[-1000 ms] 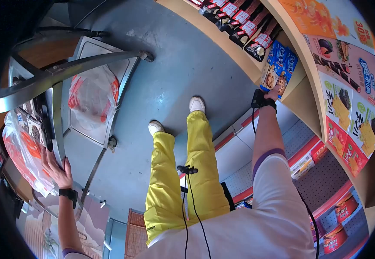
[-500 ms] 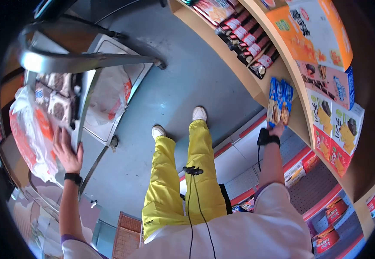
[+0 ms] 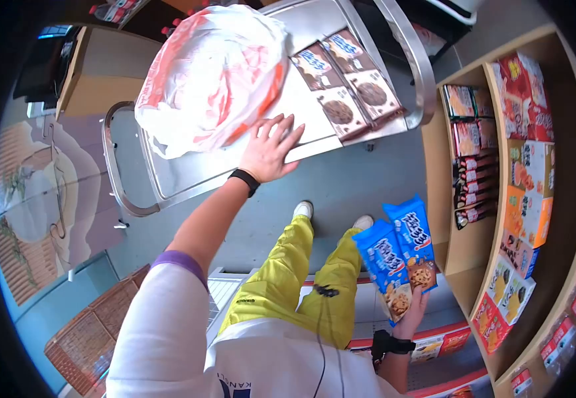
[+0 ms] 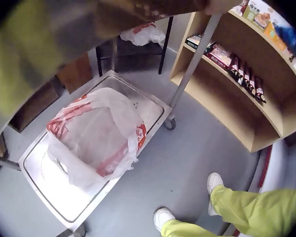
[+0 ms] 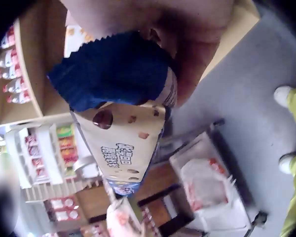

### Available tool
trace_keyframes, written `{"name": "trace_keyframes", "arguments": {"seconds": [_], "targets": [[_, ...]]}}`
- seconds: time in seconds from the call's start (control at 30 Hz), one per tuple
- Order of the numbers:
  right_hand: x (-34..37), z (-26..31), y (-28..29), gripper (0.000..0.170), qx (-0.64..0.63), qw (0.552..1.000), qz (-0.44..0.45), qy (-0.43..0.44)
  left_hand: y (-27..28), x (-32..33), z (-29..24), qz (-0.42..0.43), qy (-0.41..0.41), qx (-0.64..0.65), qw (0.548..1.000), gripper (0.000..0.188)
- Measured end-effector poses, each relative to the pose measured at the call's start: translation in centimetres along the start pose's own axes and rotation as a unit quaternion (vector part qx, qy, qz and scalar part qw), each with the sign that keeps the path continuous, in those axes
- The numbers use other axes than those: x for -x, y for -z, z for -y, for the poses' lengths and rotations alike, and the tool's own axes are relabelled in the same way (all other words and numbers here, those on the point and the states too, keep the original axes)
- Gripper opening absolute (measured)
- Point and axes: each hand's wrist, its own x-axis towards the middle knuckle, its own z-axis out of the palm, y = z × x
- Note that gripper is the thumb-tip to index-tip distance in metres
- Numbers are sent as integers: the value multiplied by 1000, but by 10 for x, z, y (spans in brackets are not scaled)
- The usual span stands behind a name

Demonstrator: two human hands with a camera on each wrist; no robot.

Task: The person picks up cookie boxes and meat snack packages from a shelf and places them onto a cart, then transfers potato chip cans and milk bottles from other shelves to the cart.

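My right hand (image 3: 409, 320) grips two blue packs of chocolate chip cookies (image 3: 382, 257) by their lower ends, fanned slightly apart in front of my legs. Close up in the right wrist view, a cookie pack (image 5: 126, 140) shows its cream side and dark blue crimped end under the hand (image 5: 187, 34). My left hand (image 3: 269, 149) lies with fingers spread on the near edge of the metal cart's top tray (image 3: 304, 142). Its fingertips are right at a white and red plastic bag (image 3: 218, 79). Brown cookie packs (image 3: 341, 83) lie in pairs at the tray's right end.
A wooden shelf unit (image 3: 465, 262) with snack boxes (image 3: 525, 162) and dark-wrapped snacks (image 3: 477, 189) stands on the right. The cart's lower tray (image 4: 44, 185) carries another plastic bag (image 4: 101, 140). A curved metal handle (image 3: 420, 60) rises at the cart's right end.
My right hand has drawn the two blue cookie packs away from the shelf, toward my legs. The head view has turned toward the cart. My left hand stays at the tray's edge.
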Motion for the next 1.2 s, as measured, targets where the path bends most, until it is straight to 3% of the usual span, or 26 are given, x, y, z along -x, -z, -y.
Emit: {"name": "trace_keyframes", "arguments": {"seconds": [0.07,0.17,0.3,0.5,0.7,0.83,0.87,0.93,1.07,1.2], "targets": [[23,27,-57,51,8,998,54,30,1,1,2,-4,1,4,1000,76],[37,47,-143,49,-1,996,51,71,2,3,6,-12,-1,16,1000,77],[11,62,-254,41,-50,963,164,209,-1,8,13,-22,-14,33,999,76],[-54,60,-350,21,-83,923,158,342,1,5,15,-27,-5,73,997,73],[-91,43,-366,20,-19,946,70,316,2,5,16,-11,0,94,995,79],[-82,49,-359,31,96,931,37,352,-12,7,15,0,10,124,992,82],[-85,49,-354,33,109,933,61,338,-20,8,15,-38,3,128,991,81],[-72,55,-343,34,138,939,52,312,-13,4,10,-33,2,108,994,77],[-59,50,-306,28,95,935,34,340,-6,-1,6,-49,-11,80,996,71],[-91,31,-224,22,87,939,4,334,-4,-3,2,-42,-13,51,998,68]]}}
